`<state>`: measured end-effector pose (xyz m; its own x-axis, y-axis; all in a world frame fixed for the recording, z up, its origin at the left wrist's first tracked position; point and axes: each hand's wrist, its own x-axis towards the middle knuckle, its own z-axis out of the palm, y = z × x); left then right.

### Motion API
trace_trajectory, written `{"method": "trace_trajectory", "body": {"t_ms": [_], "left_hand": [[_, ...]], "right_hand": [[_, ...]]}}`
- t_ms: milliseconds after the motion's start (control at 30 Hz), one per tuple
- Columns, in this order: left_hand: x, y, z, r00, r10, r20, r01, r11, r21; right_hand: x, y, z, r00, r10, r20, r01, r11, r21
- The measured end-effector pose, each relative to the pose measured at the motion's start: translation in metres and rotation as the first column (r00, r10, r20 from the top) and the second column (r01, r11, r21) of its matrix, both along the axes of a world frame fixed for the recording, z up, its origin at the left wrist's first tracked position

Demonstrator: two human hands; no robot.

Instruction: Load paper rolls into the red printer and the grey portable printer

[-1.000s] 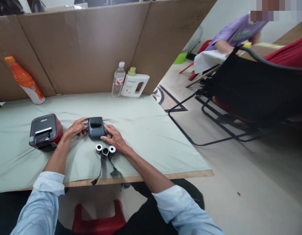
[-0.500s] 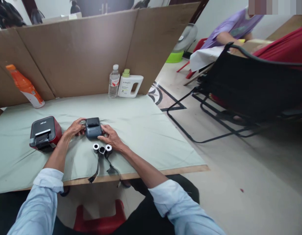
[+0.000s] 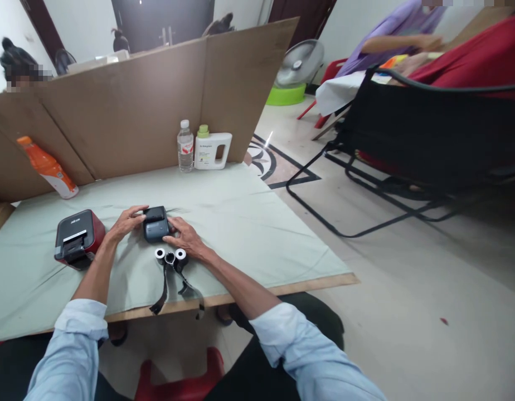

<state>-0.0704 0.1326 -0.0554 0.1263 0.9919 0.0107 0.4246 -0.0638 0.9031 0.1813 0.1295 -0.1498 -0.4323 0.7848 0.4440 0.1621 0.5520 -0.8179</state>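
Pale-green cloth covers the table; right of the red-sided label printer, the left hand and right hand pinch a portable printer between curled fingers, likely steadying it.

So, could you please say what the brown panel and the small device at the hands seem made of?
Brown panel: probably matt cardboard, judging by its plain surface and straight creases.
Small device: likely hard plastic, dark with a faint sheen, by its smooth, rounded casing.
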Motion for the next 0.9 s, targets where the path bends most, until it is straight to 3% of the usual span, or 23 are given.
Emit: {"method": "trace_trajectory", "body": {"t_ms": [167, 367, 467, 667, 900], "left_hand": [[0.008, 0.013, 0.004, 0.995, 0.068, -0.069, -0.064, 0.995, 0.07], [-0.006, 0.011, 0.015, 0.99, -0.138, -0.039, 0.136, 0.989, -0.053], [-0.01, 0.009, 0.015, 0.986, -0.158, -0.048, 0.154, 0.985, -0.077], [-0.004, 0.007, 0.015, 0.995, -0.094, -0.022, 0.092, 0.993, -0.078], [0.012, 0.012, 0.024, 0.993, 0.097, -0.067, -0.098, 0.995, -0.014]], "right_hand": [[-0.001, 0.0, 0.002, 1.0, 0.009, 0.007, -0.009, 1.0, -0.025], [-0.001, -0.001, 0.004, 1.0, -0.003, 0.02, 0.004, 0.999, -0.033], [-0.001, -0.001, 0.005, 1.0, -0.001, 0.025, 0.002, 0.999, -0.033], [0.0, -0.001, 0.008, 0.999, 0.001, 0.036, 0.0, 1.0, -0.031], [-0.001, -0.001, 0.007, 1.0, 0.007, 0.023, -0.006, 0.999, -0.037]]}}
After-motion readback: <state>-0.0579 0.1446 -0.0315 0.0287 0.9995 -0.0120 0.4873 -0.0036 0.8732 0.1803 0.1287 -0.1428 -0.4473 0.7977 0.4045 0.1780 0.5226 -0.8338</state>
